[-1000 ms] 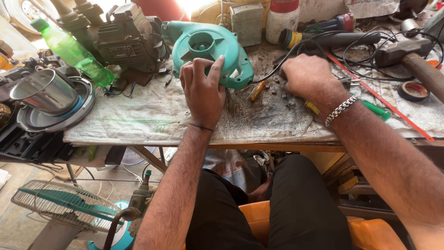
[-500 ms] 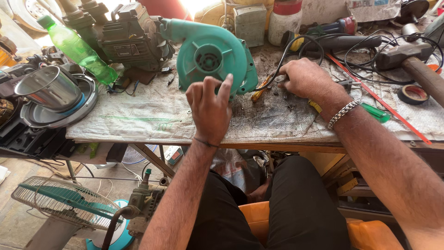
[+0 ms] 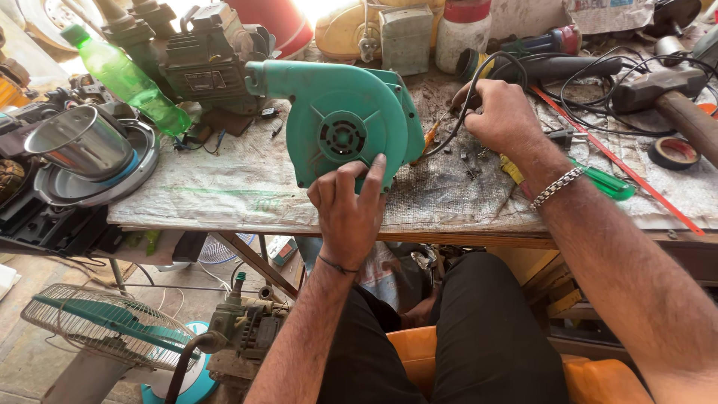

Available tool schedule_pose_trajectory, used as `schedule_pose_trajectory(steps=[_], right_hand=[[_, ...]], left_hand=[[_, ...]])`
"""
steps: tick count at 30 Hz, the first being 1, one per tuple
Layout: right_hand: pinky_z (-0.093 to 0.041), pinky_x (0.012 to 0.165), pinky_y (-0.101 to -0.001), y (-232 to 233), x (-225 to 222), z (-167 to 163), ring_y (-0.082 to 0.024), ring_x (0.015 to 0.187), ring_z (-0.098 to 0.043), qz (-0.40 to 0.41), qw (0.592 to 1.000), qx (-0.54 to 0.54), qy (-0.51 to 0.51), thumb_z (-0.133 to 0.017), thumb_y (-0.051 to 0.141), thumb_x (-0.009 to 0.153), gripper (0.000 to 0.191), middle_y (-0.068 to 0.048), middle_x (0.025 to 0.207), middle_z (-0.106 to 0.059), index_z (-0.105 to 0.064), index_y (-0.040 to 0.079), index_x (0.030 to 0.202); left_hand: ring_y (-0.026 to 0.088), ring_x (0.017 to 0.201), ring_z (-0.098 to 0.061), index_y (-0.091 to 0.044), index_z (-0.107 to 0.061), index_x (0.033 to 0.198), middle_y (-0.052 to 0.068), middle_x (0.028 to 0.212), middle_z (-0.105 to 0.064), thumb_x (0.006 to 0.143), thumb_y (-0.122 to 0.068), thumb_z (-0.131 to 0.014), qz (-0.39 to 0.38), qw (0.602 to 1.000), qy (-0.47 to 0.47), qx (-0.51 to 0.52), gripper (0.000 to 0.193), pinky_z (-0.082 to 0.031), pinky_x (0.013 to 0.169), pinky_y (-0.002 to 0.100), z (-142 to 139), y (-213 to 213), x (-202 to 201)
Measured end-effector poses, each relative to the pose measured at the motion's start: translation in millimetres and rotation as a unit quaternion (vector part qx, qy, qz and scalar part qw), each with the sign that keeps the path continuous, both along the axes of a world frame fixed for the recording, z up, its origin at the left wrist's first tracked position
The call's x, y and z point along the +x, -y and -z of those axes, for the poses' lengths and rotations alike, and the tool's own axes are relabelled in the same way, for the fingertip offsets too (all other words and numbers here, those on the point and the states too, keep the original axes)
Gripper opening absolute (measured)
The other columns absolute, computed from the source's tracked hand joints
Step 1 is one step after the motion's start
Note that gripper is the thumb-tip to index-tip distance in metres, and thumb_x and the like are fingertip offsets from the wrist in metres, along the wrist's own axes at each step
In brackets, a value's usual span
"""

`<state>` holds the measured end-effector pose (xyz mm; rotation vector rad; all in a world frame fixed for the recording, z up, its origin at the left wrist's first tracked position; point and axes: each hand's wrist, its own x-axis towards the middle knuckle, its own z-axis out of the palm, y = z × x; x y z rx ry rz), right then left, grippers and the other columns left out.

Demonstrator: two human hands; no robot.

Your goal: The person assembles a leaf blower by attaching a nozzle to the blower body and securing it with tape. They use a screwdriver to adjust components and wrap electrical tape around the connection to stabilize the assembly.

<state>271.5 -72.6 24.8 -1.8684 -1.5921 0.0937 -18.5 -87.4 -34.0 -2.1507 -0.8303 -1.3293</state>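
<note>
One blower [image 3: 344, 127], one bottle [image 3: 123, 78], two hands [image 3: 348, 213].
</note>
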Motion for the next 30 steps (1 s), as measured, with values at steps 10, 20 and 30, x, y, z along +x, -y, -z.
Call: schedule_pose_trajectory(steps=[10,20,30], right_hand=[[-0.058,0.088,-0.042,6.9,-6.9,1.7,-0.029,0.094,-0.074,-0.017,0.997,0.069,0.027,-0.062,0.0,0.085,0.028,-0.018,0.101,-0.076,-0.073,0.002,0.111],[-0.058,0.091,-0.0424,11.4,-8.9,2.0,-0.029,0.099,-0.074,-0.045,0.996,0.074,0.019,-0.062,-0.005,0.082,0.032,-0.019,0.105,-0.076,-0.073,0.001,0.112],[-0.057,0.09,-0.0422,14.0,-7.0,1.3,-0.03,0.098,-0.074,-0.032,0.996,0.077,0.018,-0.063,-0.004,0.082,0.032,-0.018,0.104,-0.076,-0.074,0.002,0.112]], left_hand=[[0.022,0.123,-0.044,-0.013,-0.047,0.142,0.006,0.133,-0.044,0.089,-0.047,-0.092,0.187,0.966,0.172,-0.042,0.077,-0.043,0.104,0.037,16.6,-8.1,5.4],[0.032,0.147,-0.033,-0.007,-0.046,0.154,0.015,0.157,-0.034,0.088,-0.051,-0.095,0.054,0.974,0.209,-0.071,0.093,-0.035,0.121,0.049,8.0,11.1,-7.8],[0.044,0.151,-0.03,-0.008,-0.052,0.147,0.019,0.155,-0.035,0.089,-0.043,-0.091,0.053,0.984,0.158,-0.057,0.078,-0.037,0.124,0.06,7.1,6.8,-20.3]])
